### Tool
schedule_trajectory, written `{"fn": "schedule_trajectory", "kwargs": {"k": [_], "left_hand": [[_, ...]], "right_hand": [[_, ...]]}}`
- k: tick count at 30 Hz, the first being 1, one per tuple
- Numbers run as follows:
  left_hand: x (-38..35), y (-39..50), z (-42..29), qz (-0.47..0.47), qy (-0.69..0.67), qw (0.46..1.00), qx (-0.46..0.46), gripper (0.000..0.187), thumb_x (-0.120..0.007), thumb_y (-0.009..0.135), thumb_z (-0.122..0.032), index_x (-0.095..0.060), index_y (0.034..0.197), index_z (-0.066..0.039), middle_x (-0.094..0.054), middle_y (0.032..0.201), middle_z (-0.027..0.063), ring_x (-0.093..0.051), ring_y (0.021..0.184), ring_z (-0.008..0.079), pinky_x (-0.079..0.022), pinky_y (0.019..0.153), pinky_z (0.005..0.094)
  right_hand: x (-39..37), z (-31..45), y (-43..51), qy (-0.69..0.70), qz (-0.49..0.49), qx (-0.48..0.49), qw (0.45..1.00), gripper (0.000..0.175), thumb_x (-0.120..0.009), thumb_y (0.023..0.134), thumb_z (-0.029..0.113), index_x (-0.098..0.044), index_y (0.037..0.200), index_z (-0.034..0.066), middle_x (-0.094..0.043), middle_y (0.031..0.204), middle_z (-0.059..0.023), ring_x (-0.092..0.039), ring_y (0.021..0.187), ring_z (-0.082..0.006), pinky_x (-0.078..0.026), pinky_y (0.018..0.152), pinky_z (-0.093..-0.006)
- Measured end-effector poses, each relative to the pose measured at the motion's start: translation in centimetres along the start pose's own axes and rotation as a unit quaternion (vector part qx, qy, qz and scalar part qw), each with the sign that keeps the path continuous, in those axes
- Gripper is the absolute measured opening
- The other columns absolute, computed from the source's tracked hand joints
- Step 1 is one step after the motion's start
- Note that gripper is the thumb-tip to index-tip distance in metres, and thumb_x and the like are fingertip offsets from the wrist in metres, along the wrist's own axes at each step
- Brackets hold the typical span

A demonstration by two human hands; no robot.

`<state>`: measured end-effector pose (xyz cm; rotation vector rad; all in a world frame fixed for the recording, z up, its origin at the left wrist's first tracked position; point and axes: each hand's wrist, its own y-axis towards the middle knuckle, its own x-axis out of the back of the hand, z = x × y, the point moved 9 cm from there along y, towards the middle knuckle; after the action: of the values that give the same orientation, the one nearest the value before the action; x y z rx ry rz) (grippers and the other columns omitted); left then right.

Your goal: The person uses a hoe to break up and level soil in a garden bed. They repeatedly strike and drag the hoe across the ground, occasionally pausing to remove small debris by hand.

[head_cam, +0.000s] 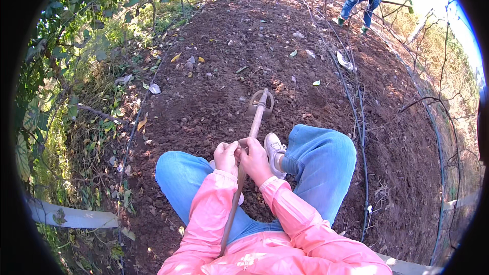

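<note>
A hoe with a wooden handle [256, 120] and an open, ring-like metal head [271, 103] lies between my knees, its head on the brown soil ahead of my shoes. The handle runs back under my hands to my lap. My left hand [226, 157] and my right hand [255, 160] meet above the handle, fingertips close together. Something small and brownish shows at the fingertips; what it is, I cannot tell. Neither hand is plainly wrapped around the handle. A white shoe [274, 151] stands right of it.
Dark drip hoses [362, 122] run along the soil at the right, near bare vines [445, 103]. Leafy vines [80, 42] line the left side. Another person in blue jeans [361, 2] bends over at the upper right. A pale post [72, 215] is at the lower left.
</note>
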<state>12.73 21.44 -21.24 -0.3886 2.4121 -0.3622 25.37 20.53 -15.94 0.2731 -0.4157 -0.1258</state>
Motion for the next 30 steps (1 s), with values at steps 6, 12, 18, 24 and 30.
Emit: {"fn": "schedule_trajectory", "kwargs": {"k": [6, 12, 18, 24, 30], "left_hand": [[2.1, 2.1, 3.8, 0.004, 0.013, 1.000, 0.028, 0.016, -0.051, 0.091, 0.006, -0.044, 0.086, -0.007, -0.063, 0.086, 0.0135, -0.065, 0.071, 0.0197, -0.057, 0.063, 0.0305], [-0.3, 1.5, 5.5, 0.048, 0.049, 0.996, 0.055, 0.024, -0.045, 0.099, -0.006, -0.050, 0.122, 0.001, -0.060, 0.113, 0.0185, -0.063, 0.100, 0.0270, -0.054, 0.087, 0.0371], [-6.2, 3.1, 7.7, 0.173, 0.012, 0.981, 0.090, 0.037, -0.045, 0.105, -0.033, -0.046, 0.127, -0.002, -0.060, 0.118, 0.0140, -0.061, 0.109, 0.0231, -0.051, 0.094, 0.0357], [-9.2, 5.1, 9.1, 0.240, -0.153, 0.950, 0.127, 0.050, -0.041, 0.103, -0.047, -0.051, 0.130, -0.005, -0.062, 0.120, 0.0144, -0.061, 0.112, 0.0255, -0.048, 0.099, 0.0376], [-11.0, 5.2, 10.3, 0.239, -0.173, 0.948, 0.120, 0.054, -0.038, 0.103, -0.051, -0.051, 0.124, -0.004, -0.060, 0.117, 0.0143, -0.059, 0.109, 0.0277, -0.047, 0.099, 0.0422]], "right_hand": [[-0.9, -6.2, -0.1, 0.077, -0.044, -0.151, 0.985, 0.017, -0.064, 0.091, 0.010, -0.060, 0.101, -0.0031, -0.070, 0.088, -0.0126, -0.071, 0.085, -0.0203, -0.056, 0.073, -0.0335], [-0.5, -10.3, 1.0, 0.148, -0.135, -0.229, 0.952, 0.027, -0.069, 0.091, 0.022, -0.054, 0.082, 0.0013, -0.062, 0.073, -0.0062, -0.059, 0.063, -0.0120, -0.048, 0.058, -0.0301], [2.9, -9.5, 2.5, 0.200, -0.217, -0.207, 0.933, 0.020, -0.067, 0.078, 0.007, -0.057, 0.093, 0.0005, -0.060, 0.090, -0.0102, -0.058, 0.079, -0.0218, -0.049, 0.074, -0.0350], [1.4, -2.8, 4.9, 0.007, -0.081, 0.016, 0.997, 0.039, -0.066, 0.091, 0.022, -0.060, 0.123, 0.0002, -0.056, 0.133, -0.0199, -0.054, 0.119, -0.0331, -0.039, 0.104, -0.0415], [2.7, -6.0, 6.4, -0.047, -0.026, 0.081, 0.995, 0.039, -0.051, 0.098, 0.028, -0.065, 0.123, 0.0015, -0.064, 0.124, -0.0203, -0.056, 0.122, -0.0326, -0.037, 0.108, -0.0408]]}}
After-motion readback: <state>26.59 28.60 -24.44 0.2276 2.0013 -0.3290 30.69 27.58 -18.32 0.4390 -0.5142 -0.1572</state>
